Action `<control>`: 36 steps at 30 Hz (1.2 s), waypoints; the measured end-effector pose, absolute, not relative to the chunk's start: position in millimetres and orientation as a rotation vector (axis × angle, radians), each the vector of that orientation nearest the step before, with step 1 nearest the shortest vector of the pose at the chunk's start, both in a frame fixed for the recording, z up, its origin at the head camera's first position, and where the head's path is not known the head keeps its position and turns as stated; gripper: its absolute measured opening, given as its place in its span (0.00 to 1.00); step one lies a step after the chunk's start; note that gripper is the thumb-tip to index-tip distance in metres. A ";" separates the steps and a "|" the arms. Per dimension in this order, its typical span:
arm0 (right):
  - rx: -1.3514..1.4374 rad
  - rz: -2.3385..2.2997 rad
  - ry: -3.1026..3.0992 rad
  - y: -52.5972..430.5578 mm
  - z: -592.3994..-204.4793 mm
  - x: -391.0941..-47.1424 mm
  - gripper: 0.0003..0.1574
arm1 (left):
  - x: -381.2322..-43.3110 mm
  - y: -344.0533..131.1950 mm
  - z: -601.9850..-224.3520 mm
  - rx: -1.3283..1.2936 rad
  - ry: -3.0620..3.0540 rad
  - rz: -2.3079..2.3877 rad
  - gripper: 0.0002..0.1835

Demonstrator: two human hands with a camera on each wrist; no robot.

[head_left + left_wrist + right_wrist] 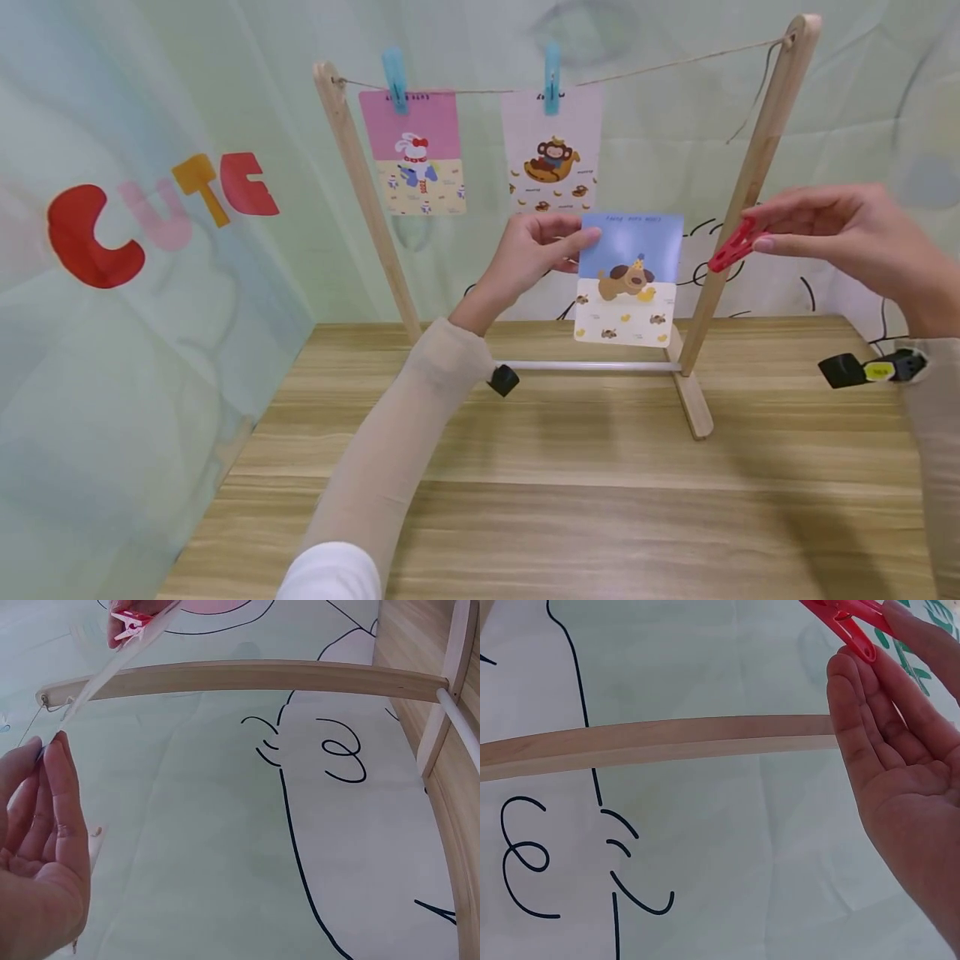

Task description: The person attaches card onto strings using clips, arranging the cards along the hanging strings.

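Observation:
Between thumb and fingers, my left hand (536, 250) pinches the upper left corner of a blue and white card (628, 308) with a brown puppy on it. The card hangs upright in front of the rack, below the string (675, 63). In the left wrist view the card shows nearly edge-on. To its right, my right hand (847, 237) pinches a red clothespin (733, 246), apart from the card. Two light blue clothespins, one at the left (394, 79) and one in the middle (552, 79), clip a pink rabbit card (412, 125) and a monkey card (517, 150) to the string.
The wooden rack's left post (367, 192) and right post (765, 158) hold the string, whose loose end dangles at the right. A white rod (592, 366) joins them near the wood-grain table (570, 517). Patterned cloth with CUTE letters stands behind and to the left.

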State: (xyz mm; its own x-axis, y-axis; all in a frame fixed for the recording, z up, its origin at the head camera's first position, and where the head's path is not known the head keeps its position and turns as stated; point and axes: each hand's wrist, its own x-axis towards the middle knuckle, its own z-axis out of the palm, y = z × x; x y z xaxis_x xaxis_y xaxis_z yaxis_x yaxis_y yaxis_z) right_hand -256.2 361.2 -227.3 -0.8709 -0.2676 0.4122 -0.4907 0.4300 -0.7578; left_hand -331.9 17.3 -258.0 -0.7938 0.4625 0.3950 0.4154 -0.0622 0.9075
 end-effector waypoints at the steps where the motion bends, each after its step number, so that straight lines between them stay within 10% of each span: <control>1: 0.653 1.418 -2.455 361.1 -226.2 -256.4 0.20 | -332.1 18.3 -256.4 0.998 2.124 2.037 0.12; 36: 0.658 1.475 -2.277 358.9 -195.0 -262.7 0.19 | -340.2 44.5 -214.9 0.945 2.070 2.191 0.11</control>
State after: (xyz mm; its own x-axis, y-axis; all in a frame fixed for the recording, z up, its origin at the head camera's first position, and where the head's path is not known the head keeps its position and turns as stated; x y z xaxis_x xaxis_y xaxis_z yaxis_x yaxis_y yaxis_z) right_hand -262.7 358.9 -195.0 -0.8319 -0.1917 0.5207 -0.5536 0.3509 -0.7553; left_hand -340.2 44.5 -214.9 -0.8208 0.3803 0.4262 0.4041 -0.1408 0.9038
